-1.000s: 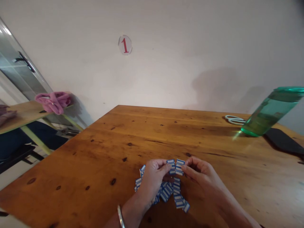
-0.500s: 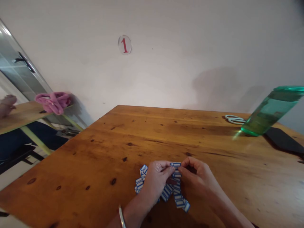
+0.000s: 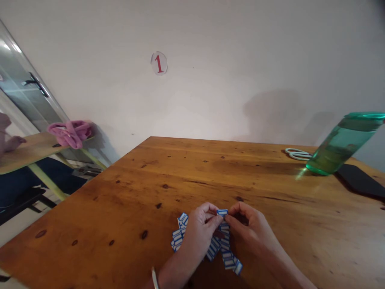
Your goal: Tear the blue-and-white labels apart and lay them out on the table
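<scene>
Small white pieces with blue borders, looking like a folded paper strip of labels (image 3: 227, 260), hang and lie in a zigzag below my fingers. My left hand (image 3: 198, 228) is closed, its thumb and fingers pinching the upper end of the strip. At the right edge of that same end, my right hand (image 3: 252, 228) has thumb and forefinger pressed together in a pinch. More folded label pieces (image 3: 178, 237) show to the left of my left hand and below it, partly hidden by that hand. A bracelet (image 3: 154, 277) circles my left wrist.
On the wooden table (image 3: 135, 200), a green transparent bottle (image 3: 343, 144) stands at the right beside a black phone-like slab (image 3: 361, 180) and a coiled white cable (image 3: 297, 154). Another table on the left holds a pink cloth (image 3: 71, 133); a person's hand (image 3: 13, 143) rests there.
The whole view has shifted slightly, so things sit a little lower. My two hands stay at the strip's upper end, with only small finger movement. The other person's hand at left has moved.
</scene>
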Available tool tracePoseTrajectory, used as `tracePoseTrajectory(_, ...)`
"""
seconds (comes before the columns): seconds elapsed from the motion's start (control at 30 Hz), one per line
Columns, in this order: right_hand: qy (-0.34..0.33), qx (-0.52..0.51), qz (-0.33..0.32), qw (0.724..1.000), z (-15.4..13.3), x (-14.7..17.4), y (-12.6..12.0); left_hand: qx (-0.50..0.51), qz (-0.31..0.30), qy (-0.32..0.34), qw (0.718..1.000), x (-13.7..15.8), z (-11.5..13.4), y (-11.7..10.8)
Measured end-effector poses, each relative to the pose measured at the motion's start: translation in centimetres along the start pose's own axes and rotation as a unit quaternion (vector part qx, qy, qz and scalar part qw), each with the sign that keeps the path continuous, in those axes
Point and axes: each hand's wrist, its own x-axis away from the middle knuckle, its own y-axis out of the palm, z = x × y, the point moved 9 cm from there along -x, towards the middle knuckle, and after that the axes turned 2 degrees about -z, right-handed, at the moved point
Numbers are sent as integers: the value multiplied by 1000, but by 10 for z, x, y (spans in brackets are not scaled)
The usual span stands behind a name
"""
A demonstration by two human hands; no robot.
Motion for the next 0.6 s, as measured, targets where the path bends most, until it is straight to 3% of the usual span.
tracePoseTrajectory(0.1,4,-36,-4,999,-1,0,3,-27,17,19,999,0,4,-4)
tracePoseTrajectory(0.27,25,-96,-20,995,6,2,10,-43,54,-7,998,1,3,-12)
tracePoseTrajectory(0.47,67,-208,-38,975,22,3,17,32,17,-60,998,3,-8,-4)
tracePoseTrajectory(0.6,71,-225,-41,971,21,3,16,42,7,-71,997,3,-11,-2)
